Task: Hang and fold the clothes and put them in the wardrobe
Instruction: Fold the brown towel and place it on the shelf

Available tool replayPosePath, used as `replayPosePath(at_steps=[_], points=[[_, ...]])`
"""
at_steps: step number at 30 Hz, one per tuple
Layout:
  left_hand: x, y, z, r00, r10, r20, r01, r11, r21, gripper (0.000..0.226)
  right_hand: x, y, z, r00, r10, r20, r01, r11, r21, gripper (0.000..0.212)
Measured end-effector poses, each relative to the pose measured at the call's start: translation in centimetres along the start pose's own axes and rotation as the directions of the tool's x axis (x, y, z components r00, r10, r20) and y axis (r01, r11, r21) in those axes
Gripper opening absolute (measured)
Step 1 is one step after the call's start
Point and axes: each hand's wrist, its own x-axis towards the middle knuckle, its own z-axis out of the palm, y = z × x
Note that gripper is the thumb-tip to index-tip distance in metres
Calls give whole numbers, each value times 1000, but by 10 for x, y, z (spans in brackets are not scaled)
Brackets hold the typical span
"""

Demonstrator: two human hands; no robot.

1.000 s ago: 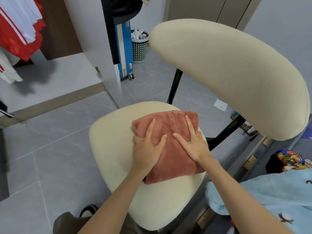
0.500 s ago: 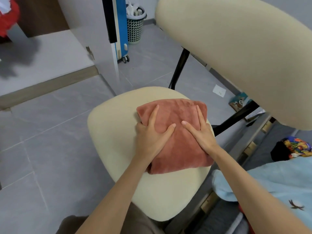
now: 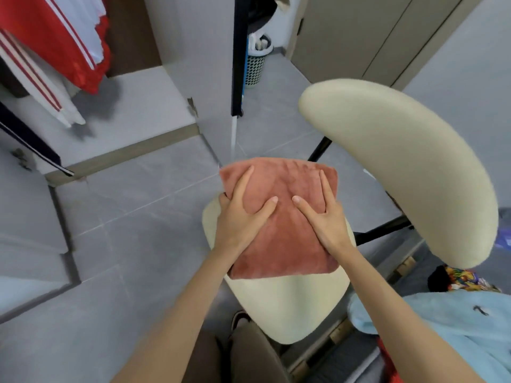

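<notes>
Firmly, both hands hold the one folded towel [image 3: 284, 244] over the chair [image 3: 290, 308]. The left hand [image 3: 240, 217] lays thumb and forefinger flat on top, with its other fingers curled round the towel's left edge. The right hand [image 3: 326, 219] lies the same way at the right edge, though its outer fingers are hidden. The towel's far half overhangs the seat's far edge, above the floor [image 3: 124, 244]. The backrest [image 3: 401, 167] stands close on the right. Bare floor runs left up to the open wardrobe [image 3: 132, 106], where red and white clothes [image 3: 55, 37] hang. One chair, one towel, and one blue garment [image 3: 456, 327] near right.
</notes>
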Motion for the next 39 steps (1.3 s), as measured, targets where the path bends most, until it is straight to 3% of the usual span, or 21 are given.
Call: replayPosePath(at_steps=[12, 20, 34, 39], points=[[-31, 185, -245, 956, 152, -251, -152, 988, 19, 75, -53, -297, -23, 951, -285, 118, 275, 957, 94, 85], [-9, 283, -378, 876, 305, -374, -303, 951, 67, 76, -56, -468, -27, 852, -521, 55, 508, 847, 159, 86], [102, 433, -506, 681, 483, -551, -507, 853, 121, 68, 33, -696, -59, 664, -746, -50, 746, 657, 108, 87], [142, 488, -545, 658, 490, -572, -518, 846, 128, 70, 69, -772, -68, 601, -794, -94, 799, 595, 87, 84]])
